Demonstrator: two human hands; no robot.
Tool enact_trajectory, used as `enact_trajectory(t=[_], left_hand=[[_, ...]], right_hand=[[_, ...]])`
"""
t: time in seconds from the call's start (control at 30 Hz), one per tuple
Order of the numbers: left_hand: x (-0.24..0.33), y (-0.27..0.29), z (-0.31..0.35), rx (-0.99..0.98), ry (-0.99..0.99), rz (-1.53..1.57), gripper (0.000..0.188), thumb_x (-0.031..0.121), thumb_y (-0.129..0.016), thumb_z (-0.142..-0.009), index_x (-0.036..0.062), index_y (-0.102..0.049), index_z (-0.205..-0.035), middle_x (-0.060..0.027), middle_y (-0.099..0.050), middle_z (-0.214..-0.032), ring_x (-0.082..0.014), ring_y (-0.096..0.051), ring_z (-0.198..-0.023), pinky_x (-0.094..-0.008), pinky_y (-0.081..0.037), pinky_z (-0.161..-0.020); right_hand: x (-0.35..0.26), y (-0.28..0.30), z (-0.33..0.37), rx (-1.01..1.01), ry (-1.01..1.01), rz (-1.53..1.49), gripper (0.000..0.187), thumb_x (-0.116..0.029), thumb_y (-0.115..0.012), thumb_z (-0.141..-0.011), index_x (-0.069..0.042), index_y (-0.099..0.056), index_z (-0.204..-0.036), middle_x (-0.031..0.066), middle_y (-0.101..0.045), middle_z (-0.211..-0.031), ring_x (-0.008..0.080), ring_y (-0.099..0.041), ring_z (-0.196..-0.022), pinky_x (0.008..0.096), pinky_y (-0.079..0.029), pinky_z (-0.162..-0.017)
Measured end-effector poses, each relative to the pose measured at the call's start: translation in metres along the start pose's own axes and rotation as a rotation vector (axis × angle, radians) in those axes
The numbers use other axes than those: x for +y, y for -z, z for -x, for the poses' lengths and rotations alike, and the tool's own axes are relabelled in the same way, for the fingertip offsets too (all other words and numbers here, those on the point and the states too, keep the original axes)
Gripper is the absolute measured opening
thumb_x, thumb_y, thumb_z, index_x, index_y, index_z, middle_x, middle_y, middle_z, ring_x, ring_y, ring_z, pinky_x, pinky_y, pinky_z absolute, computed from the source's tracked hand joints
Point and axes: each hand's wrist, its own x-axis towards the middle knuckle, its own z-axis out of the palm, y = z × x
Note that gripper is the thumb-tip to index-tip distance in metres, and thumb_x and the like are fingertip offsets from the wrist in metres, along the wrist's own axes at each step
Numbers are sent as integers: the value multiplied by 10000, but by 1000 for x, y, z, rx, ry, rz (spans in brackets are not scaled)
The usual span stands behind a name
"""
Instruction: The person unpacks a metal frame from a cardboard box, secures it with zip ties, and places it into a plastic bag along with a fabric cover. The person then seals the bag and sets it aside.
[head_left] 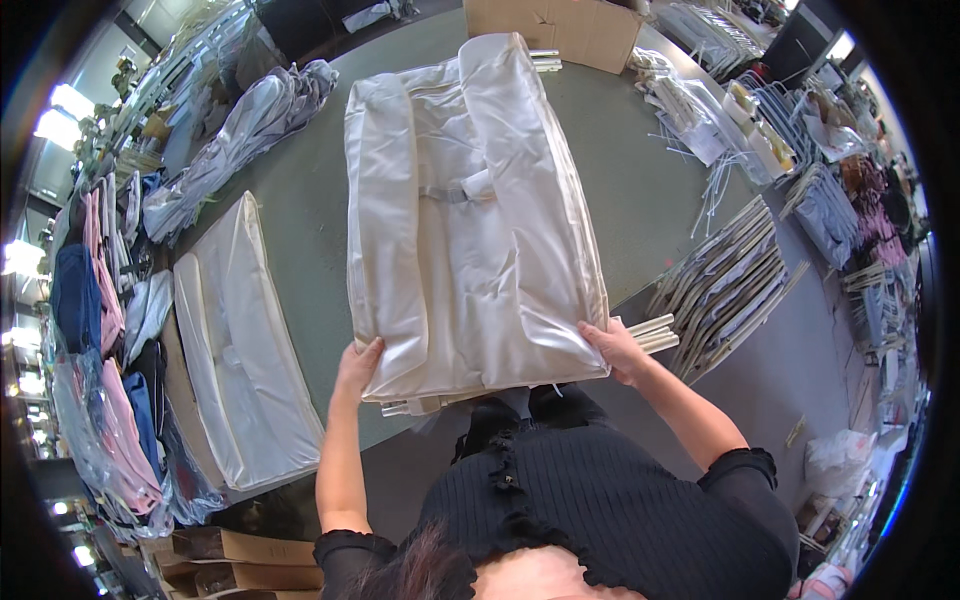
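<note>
A large cream satin-like fabric case [460, 250] lies in front of me, its near end at the table's front edge. Two long padded flaps run along its sides, and a strap with a buckle [455, 192] crosses the middle. My left hand [360, 368] grips the near left corner, thumb on top. At the near right corner my right hand [614, 350] is closed in the same way. The fingers under both corners are hidden. Pale rods [652, 333] stick out beside my right hand, and more show under the near edge.
Another cream fabric case [245, 350] lies at the table's left. Bundled grey fabric [245, 145] sits behind it. A cardboard box [555, 30] stands at the far edge. To the right are a stack of thin slatted pieces [725, 285] and bundled white rods [690, 105]. Wrapped garments [95, 330] line the left.
</note>
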Motion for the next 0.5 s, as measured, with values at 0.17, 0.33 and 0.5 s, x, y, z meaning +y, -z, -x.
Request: enact_trajectory(t=[0.17,0.33,0.5], left_hand=[[-14,-13,2,206,-78,-105,461,313,-661,-852,-28,-536,-1137,-95,-623,-1040,-156,-567,-918,-289,-443,-838],[-75,23,8,24,-6,120,804,669,-462,-833,48,-411,-1342,-88,-516,-1261,-169,-438,-1173,-332,-362,-960],[-13,-50,78,219,298,57,813,622,-339,-904,51,-161,-1454,-93,-265,-1477,-208,-289,-1340,-378,-244,-1092]], right_hand=[[-20,-4,12,258,295,628,519,-367,-666,-788,43,-503,-1061,260,-608,-990,379,-592,-965,426,-447,-849],[-22,31,6,426,467,1055,450,-449,-538,-868,-17,-529,-992,160,-616,-919,302,-581,-955,400,-416,-829],[50,95,-11,396,693,1312,299,-341,-464,-893,-95,-620,-961,65,-633,-924,251,-562,-963,419,-314,-999]])
